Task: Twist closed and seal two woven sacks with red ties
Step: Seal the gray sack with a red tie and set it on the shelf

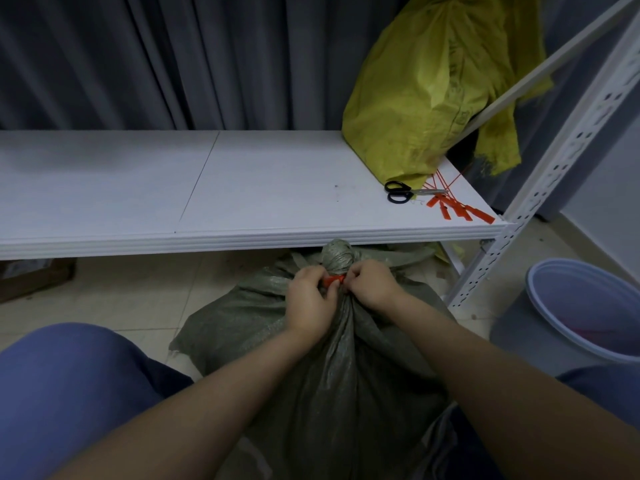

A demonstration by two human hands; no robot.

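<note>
A grey-green woven sack (322,368) lies on the floor between my knees, its neck twisted into a knob (337,256) just below the shelf edge. A red tie (334,280) wraps the neck under the knob. My left hand (310,299) pinches the tie's red tag from the left. My right hand (369,284) grips the tie and the neck from the right. A yellow woven sack (426,88) stands open-topped at the shelf's back right. Several spare red ties (457,207) lie on the shelf in front of it.
Black-handled scissors (403,192) lie on the white shelf (242,192) beside the spare ties. A perforated white rack post (540,188) rises at the right. A blue-grey bin (585,306) stands on the tiled floor at right. Grey curtains hang behind.
</note>
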